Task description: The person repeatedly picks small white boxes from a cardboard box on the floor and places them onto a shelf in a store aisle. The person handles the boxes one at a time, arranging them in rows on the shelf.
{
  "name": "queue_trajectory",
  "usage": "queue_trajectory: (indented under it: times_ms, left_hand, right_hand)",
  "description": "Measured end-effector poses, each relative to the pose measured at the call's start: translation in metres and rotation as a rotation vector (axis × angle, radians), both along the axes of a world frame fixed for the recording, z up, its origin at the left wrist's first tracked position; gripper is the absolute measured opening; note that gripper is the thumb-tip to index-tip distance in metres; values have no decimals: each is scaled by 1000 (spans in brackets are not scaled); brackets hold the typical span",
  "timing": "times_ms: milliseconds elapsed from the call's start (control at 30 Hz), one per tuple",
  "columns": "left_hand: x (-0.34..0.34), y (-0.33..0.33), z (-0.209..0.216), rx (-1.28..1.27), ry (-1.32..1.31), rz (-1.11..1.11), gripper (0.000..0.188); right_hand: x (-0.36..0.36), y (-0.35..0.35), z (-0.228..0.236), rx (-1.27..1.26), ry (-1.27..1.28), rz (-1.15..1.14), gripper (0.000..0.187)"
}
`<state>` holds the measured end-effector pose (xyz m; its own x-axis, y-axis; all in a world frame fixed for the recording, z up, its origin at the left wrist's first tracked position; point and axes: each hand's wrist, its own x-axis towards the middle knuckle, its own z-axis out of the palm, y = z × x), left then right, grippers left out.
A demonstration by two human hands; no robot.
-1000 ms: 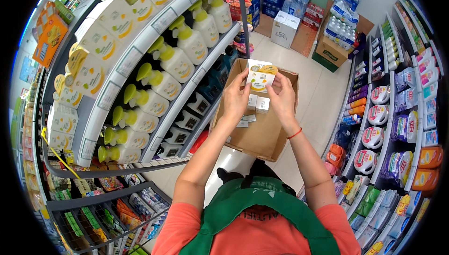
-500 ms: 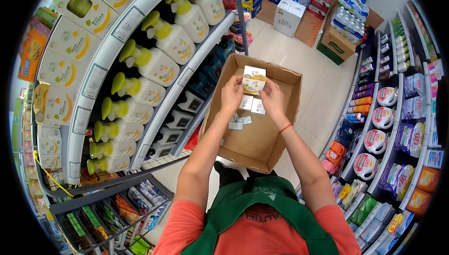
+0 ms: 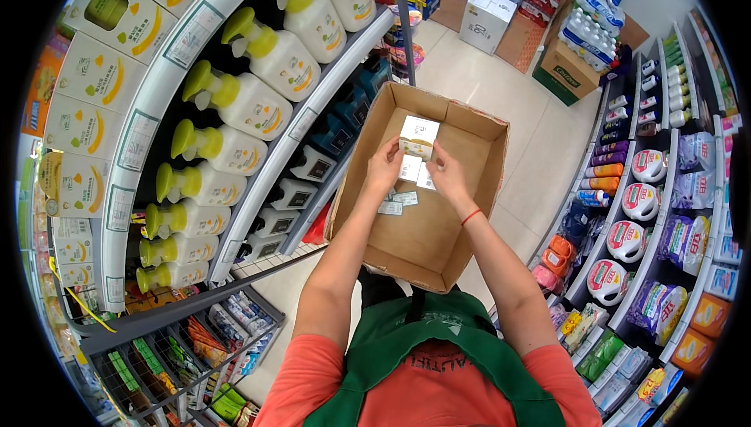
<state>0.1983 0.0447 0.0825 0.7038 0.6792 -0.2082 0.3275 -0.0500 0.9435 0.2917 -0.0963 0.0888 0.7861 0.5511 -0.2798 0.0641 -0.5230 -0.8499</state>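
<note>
A small white box with a yellow band [image 3: 417,146] is between my two hands, over the far part of an open cardboard carton [image 3: 422,259]. My left hand [image 3: 382,167] has its fingers closed against the box's left side. On the opposite side, the fingers of my right hand [image 3: 447,173] press near its right edge. Two more small white boxes, one of them a white carton [image 3: 410,168], sit just nearer to me, partly covered by my right fingers. Several price-tag-like slips [image 3: 397,203] lie on the carton's floor.
To my left, a shelf holds white pump bottles [image 3: 254,106] with yellow-green tops, beside stacked white boxes [image 3: 90,126]. A lower wire rack [image 3: 180,349] holds small packets. White jugs [image 3: 626,239] line the right shelf. A white carton [image 3: 486,20] stands on the floor ahead.
The held box has tipped, showing more of its top face and less of its front, and sits slightly lower between my hands. My view has shifted a little, moving the shelves.
</note>
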Motion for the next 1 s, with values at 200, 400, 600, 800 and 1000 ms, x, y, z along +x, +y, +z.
queue_trajectory:
  times_ms: [200,400,600,800,1000]
  left_hand:
    - [-7,-3,-3,163,171,-2,50]
    - [-23,-8,4,197,269,8,55]
    - [-31,-13,15,254,215,-41,52]
    - [-40,-20,36,353,81,-45,52]
    - [-57,-21,107,307,-36,-18,53]
  right_hand:
    - [-12,0,-12,-2,41,-36,68]
    - [-30,-4,-10,-27,-40,-15,67]
    - [-35,-7,-14,-26,-129,-13,65]
    - [-49,-4,50,43,-199,-3,59]
    - [-74,15,111,278,-111,25,52]
